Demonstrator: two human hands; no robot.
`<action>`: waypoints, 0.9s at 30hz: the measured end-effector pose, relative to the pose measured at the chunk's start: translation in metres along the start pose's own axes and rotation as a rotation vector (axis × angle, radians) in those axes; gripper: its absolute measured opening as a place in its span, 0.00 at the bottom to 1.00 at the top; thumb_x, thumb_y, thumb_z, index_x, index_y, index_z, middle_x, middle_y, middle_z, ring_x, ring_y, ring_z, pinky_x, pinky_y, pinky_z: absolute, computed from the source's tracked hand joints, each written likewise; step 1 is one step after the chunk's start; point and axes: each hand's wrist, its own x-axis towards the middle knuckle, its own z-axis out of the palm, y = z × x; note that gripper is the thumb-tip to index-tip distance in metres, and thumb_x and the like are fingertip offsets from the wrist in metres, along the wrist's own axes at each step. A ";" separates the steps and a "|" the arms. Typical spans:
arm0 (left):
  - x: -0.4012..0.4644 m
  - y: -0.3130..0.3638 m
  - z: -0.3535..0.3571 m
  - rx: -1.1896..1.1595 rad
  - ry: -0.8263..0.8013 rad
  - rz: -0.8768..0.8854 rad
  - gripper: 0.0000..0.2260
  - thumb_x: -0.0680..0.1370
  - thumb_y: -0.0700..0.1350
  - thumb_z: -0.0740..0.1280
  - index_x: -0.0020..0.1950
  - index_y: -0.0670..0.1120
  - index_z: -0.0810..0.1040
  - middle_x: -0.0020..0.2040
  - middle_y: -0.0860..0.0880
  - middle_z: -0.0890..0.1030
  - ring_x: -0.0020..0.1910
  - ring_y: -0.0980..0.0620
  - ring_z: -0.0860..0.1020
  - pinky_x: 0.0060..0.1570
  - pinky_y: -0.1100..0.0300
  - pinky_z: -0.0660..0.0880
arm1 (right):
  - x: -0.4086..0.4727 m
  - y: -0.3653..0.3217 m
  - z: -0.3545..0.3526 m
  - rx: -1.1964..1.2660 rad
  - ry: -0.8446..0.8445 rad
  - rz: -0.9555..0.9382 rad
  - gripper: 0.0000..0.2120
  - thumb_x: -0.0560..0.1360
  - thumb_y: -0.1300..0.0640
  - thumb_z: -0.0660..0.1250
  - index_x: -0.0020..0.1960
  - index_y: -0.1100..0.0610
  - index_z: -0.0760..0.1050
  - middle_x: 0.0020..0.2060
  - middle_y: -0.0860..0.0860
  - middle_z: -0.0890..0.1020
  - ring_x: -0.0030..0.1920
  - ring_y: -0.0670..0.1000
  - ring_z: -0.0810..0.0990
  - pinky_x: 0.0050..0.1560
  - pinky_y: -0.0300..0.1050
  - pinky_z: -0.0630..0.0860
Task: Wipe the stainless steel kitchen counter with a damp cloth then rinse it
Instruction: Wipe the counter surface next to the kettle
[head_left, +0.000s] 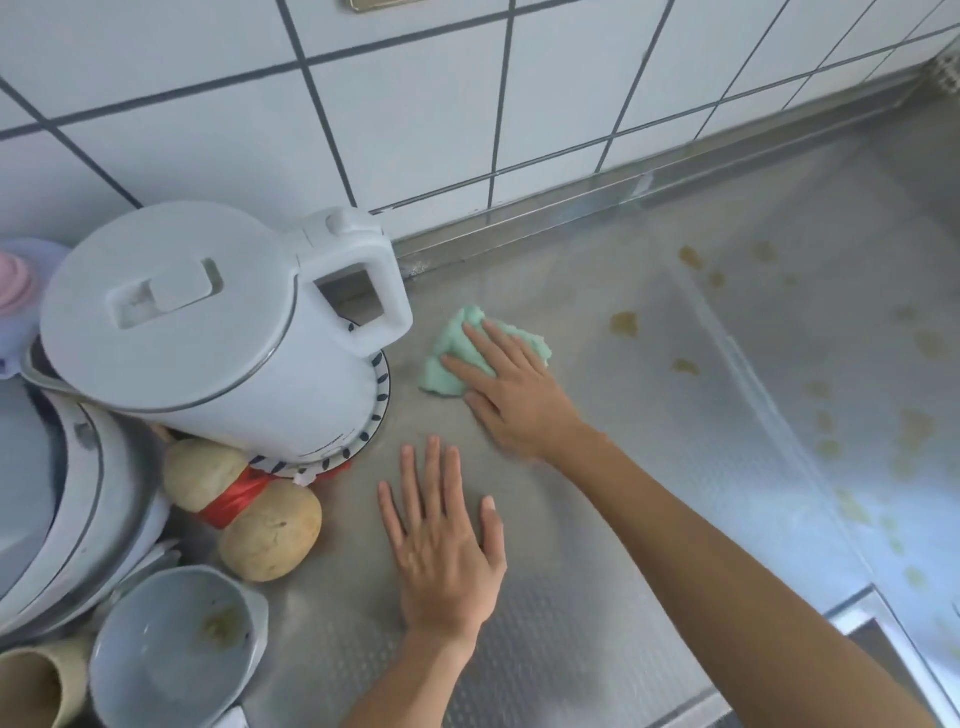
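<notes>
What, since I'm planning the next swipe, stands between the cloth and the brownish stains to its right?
Nothing visible. The right hand presses the green cloth beside the kettle; only bare counter lies between it and the stains. The left hand rests flat nearer the front edge, off that path.

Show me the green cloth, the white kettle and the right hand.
green cloth (453, 340), head view, uncovered upper-left part
white kettle (166, 306), head view, lid
right hand (519, 400), head view, back of hand

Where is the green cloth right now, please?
Head view: the green cloth lies mid-frame on the counter under the right hand, just right of the white kettle.
</notes>
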 end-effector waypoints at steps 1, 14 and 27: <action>0.000 0.000 0.000 -0.002 -0.004 0.002 0.29 0.82 0.56 0.57 0.81 0.45 0.64 0.85 0.48 0.57 0.85 0.45 0.51 0.81 0.37 0.54 | -0.022 0.010 -0.003 -0.018 -0.013 -0.010 0.22 0.84 0.51 0.59 0.78 0.47 0.67 0.81 0.54 0.60 0.82 0.58 0.55 0.81 0.56 0.50; 0.000 -0.004 0.000 0.003 0.008 0.024 0.30 0.81 0.56 0.57 0.82 0.45 0.62 0.84 0.48 0.57 0.85 0.44 0.50 0.81 0.38 0.52 | -0.129 -0.029 0.026 -0.026 0.093 0.263 0.22 0.86 0.49 0.53 0.79 0.46 0.64 0.81 0.56 0.59 0.82 0.59 0.52 0.81 0.57 0.51; 0.000 -0.004 0.000 -0.038 0.038 0.026 0.28 0.82 0.55 0.56 0.80 0.44 0.64 0.82 0.46 0.63 0.84 0.43 0.54 0.80 0.37 0.52 | -0.199 0.046 -0.008 0.026 0.242 0.979 0.24 0.85 0.45 0.52 0.80 0.46 0.62 0.82 0.55 0.54 0.82 0.59 0.48 0.81 0.59 0.47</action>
